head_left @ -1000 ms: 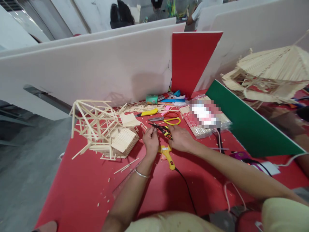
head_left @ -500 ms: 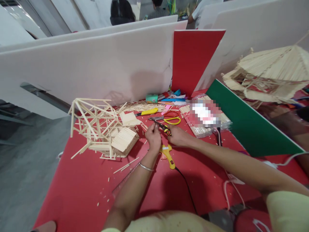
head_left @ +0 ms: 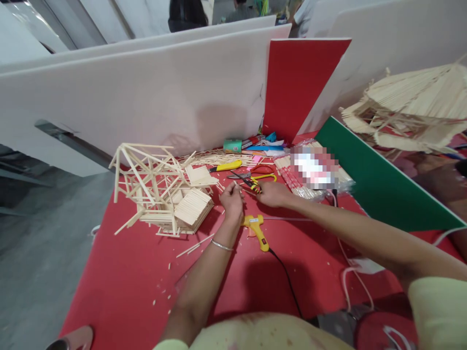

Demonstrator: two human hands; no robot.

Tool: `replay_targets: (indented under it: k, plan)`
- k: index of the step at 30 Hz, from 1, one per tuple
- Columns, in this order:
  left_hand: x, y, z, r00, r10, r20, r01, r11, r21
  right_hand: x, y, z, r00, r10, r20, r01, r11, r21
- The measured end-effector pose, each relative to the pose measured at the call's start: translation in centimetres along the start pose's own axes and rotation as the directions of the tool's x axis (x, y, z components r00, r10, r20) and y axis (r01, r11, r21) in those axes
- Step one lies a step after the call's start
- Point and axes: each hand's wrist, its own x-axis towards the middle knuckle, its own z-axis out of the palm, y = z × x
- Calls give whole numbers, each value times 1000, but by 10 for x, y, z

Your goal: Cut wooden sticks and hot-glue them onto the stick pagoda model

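Note:
My right hand (head_left: 273, 194) is closed around the yellow-and-black handles of a pair of pliers (head_left: 251, 184), whose dark jaws point up and left. Close by, my left hand (head_left: 232, 200) has its thumb and fingers pinched together; a tiny pale bit shows at the fingertips, too small to name. Just below the hands a yellow glue gun (head_left: 258, 229) lies on the red table, its black cord running toward me. Scissors (head_left: 263, 171) with red and yellow handles lie behind the pliers. To the left stands a model built of thin wooden sticks (head_left: 156, 194).
A yellow utility knife (head_left: 228, 166) and loose sticks (head_left: 207, 159) lie behind. At right are a plastic pack of sticks (head_left: 292, 180), a green board (head_left: 379, 189) and another stick model (head_left: 416, 102). White panels (head_left: 146, 92) edge the table; people are beyond. A cup (head_left: 78, 338) stands front left.
My hands have drawn slightly apart, with the pliers' jaws now off the left fingertips. The whole view has shifted a little. The pliers stay in my right hand.

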Motion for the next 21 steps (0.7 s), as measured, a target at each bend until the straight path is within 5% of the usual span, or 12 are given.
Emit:
replay_targets:
  k: [6,10,15,18,21]
  plan:
    - [-26,17,-10,990,-2,140,17,994,-105,-23,11,0,999,-2,-51,-4,994,-111]
    - [-45,33,-20,980,-67,187,99,980,-171,-40,10,3,962,-172,-213,146,980,-132]
    - [-65,56,-41,965,-166,205,213,949,-232,-62,-18,5,672,-389,-630,533,845,47]
    - [-79,66,-56,957,-177,229,237,935,-265,-78,-45,10,512,-406,-757,660,750,44]
    - [-91,75,-74,960,-158,233,222,934,-281,-90,-71,17,421,-401,-814,711,703,21]
